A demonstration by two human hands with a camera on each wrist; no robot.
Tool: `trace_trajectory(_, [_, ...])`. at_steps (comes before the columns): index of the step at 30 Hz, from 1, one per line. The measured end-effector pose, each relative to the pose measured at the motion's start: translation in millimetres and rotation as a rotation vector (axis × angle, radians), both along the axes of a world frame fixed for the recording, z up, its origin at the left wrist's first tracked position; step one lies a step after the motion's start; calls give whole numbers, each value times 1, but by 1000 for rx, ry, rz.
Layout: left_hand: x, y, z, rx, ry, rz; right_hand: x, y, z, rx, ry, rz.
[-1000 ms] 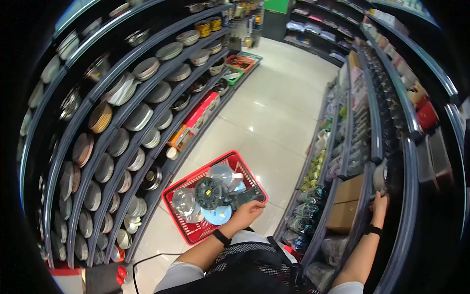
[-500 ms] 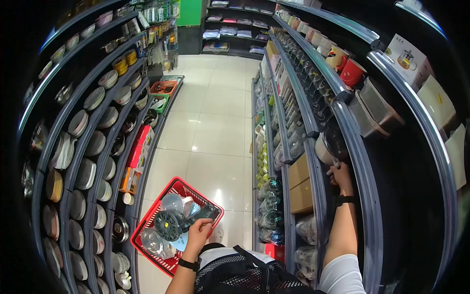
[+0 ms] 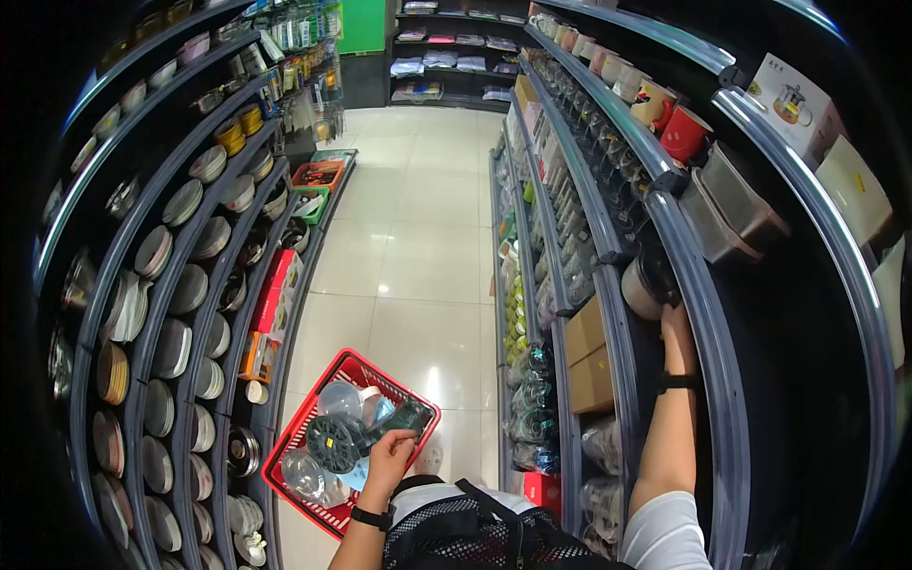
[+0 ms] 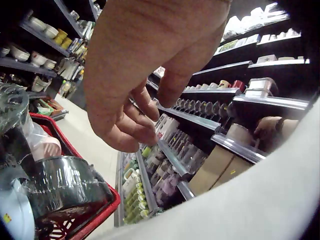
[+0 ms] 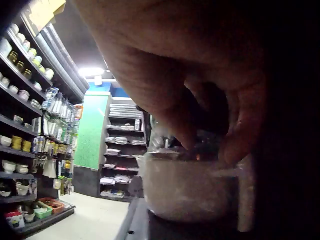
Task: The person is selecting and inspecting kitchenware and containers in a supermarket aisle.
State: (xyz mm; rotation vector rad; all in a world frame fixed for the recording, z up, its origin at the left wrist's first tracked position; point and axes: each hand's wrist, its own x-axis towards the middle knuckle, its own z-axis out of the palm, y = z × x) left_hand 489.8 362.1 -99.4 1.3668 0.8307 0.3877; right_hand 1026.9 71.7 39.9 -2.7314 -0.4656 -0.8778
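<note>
On a right-hand shelf stands a pale pot [image 3: 643, 291] with a dark top. In the right wrist view the pot [image 5: 185, 187] has clear plastic around it and a handle at its right. My right hand [image 3: 675, 328] reaches down to it, thumb and fingers bent at its rim. Loosely curled and holding nothing, my left hand [image 4: 150, 70] hovers by the edge of a red basket [image 3: 439, 414]. Inside the basket are a dark plastic-wrapped round container [image 4: 70, 185], a dark green slotted round piece [image 3: 332, 443], clear bowls [image 3: 306, 475] and a light blue item [image 4: 15, 205].
Shelves of plates [image 3: 157, 408] and bowls line the left side. Cardboard boxes [image 3: 591, 356] stand beside the pot's shelf, with mugs [image 3: 684, 131] and lidded plastic boxes [image 3: 727, 214] above. A shelf edge [image 3: 708, 380] runs alongside my right forearm. Between the racks lies a tiled aisle [image 3: 408, 247].
My head view has swung to the right. From the pot's handle, my right hand has moved up to its rim. The left hand stays over the basket's edge.
</note>
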Motion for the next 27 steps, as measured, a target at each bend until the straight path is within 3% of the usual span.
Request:
trace_trajectory(2, [2,0,-3,-6,-9,3,-26,36,28,-67,-104,-66])
trace_trajectory(4, [4,1,-3,-9,-25,13,-41,60,48,62,159,122])
trace_trajectory(5, [5,0,-3,-19,-17,17,-42,69,50,0,309,29])
trace_trajectory(8, [3,3,-4,-48,-13,22,-69,92,68,-81,334,-128])
trace_trajectory(11, [-2,4,-4,-74,-17,30,-39,69,44,22,308,-49])
trace_trajectory(13, [-3,6,-1,-76,-24,42,3,46,16,94,303,214])
trace_trajectory(14, [-4,6,1,-75,-17,42,-22,52,37,193,309,263])
trace_trajectory(22, [-7,7,1,-90,-13,47,-11,24,43,280,501,351])
trace_trajectory(27, [-8,5,-8,-114,-70,70,19,7,16,148,288,430])
